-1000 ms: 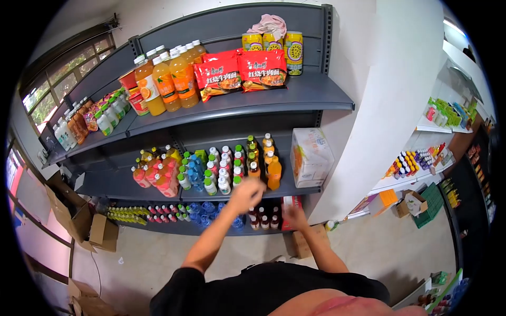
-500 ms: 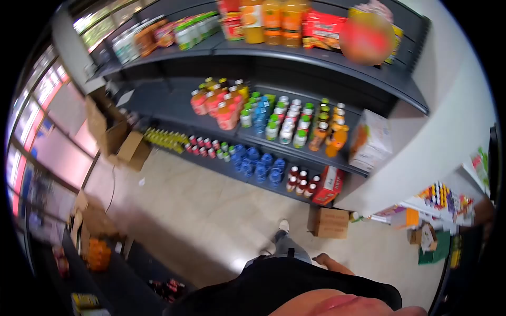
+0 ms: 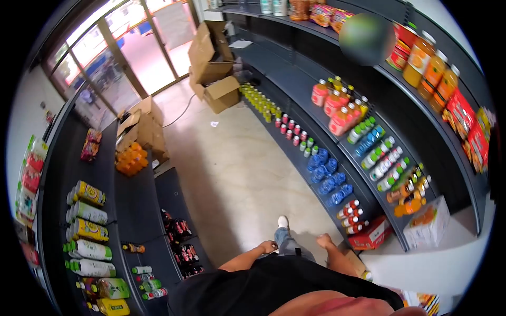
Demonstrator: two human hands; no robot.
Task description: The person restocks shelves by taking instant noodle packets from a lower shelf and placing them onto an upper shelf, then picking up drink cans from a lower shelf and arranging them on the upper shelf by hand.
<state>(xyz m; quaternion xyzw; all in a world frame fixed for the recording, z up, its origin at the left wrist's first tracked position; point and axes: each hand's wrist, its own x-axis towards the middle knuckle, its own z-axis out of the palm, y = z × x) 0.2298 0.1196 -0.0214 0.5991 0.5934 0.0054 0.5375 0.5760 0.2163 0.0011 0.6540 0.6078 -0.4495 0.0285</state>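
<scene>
My left hand (image 3: 268, 247) hangs low beside my left leg, its fingers curled, with a small dark spot at the fingertips that I cannot make out. My right hand (image 3: 324, 240) is on the other side, fingers closed, with nothing seen in them. Both hands are apart from the shelves. Nearest my right hand are dark red bottles (image 3: 353, 217) with white caps and a red box (image 3: 371, 234) on the bottom shelf. On the left, dark-labelled drink packs (image 3: 187, 254) lie low on a shelf.
Shelving (image 3: 295, 158) with rows of bottles runs along the right. Another shelf unit (image 3: 134, 205) stands left, holding bottles and an orange bottle pack (image 3: 131, 159). Open cardboard boxes (image 3: 222, 94) sit ahead by glass doors (image 3: 124, 52). A cable (image 3: 182, 111) crosses the pale floor (image 3: 226, 174).
My view has turned left, so the left shelves and glass doors show more fully. My left hand has come into sight. My right hand has swung forward.
</scene>
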